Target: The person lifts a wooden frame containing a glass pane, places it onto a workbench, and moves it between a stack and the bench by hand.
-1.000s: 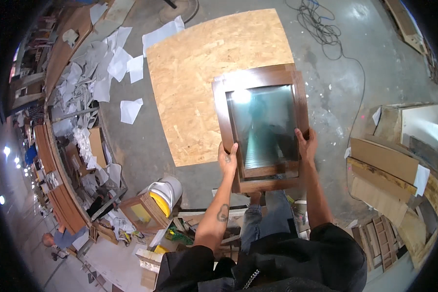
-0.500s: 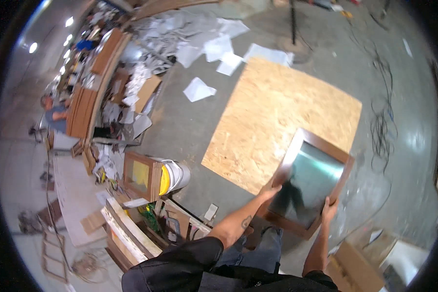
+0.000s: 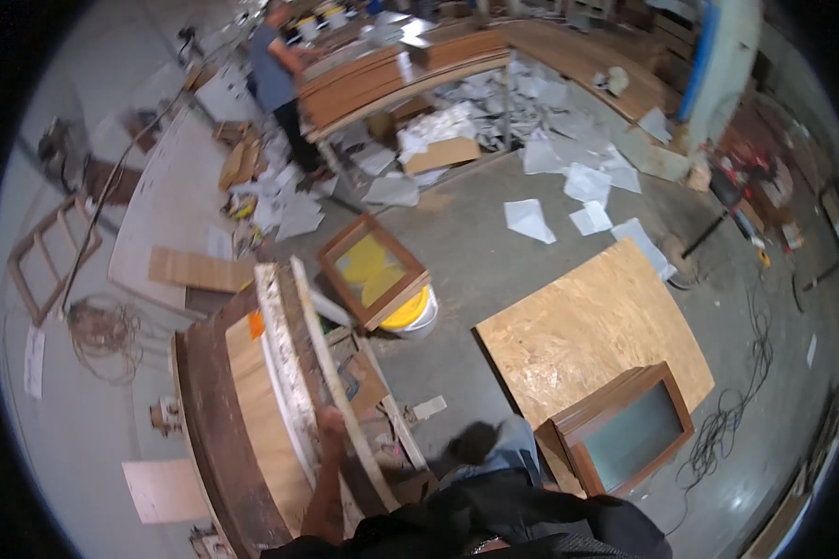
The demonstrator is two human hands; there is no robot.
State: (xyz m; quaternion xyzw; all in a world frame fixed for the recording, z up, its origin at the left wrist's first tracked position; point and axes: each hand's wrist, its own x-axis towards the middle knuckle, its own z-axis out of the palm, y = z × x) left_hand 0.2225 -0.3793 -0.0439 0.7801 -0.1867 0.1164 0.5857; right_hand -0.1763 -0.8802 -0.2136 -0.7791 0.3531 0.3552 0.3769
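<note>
Head view: the wearer's left hand (image 3: 330,425) shows at lower centre, and a glass-paned wooden frame (image 3: 631,434) is at lower right.
Left hand grip: the fingers are small and dim, so I cannot tell whether they are clamped on anything; the hand is at a long pale rail (image 3: 331,359), contact unclear.
Right hand: out of sight, with the black sleeve (image 3: 615,524) near the frame; I cannot tell its grip.
Glass-paned frame: tilted, brown, with a greenish pane, overlapping the lower right part of a square strand board (image 3: 597,326); whether it rests there or is held up is unclear.
Rail's neighbours: a white, chipped edge strip (image 3: 284,359) runs alongside, with a brown panel (image 3: 210,410) further left.
Bucket: white with a yellow lid (image 3: 412,312), partly covered by a second wooden frame (image 3: 375,270), yellow showing through its pane.
Floor: white sheets (image 3: 529,221) lie beyond the strand board; a tangled dark cable (image 3: 713,447) lies to its right.
Background bench: brown boards (image 3: 410,74) are stacked on it, and a co-worker (image 3: 273,74) in a grey shirt stands at its left end.
Far left: a pale slatted frame (image 3: 51,256) lies near a coil of cord (image 3: 103,340).
</note>
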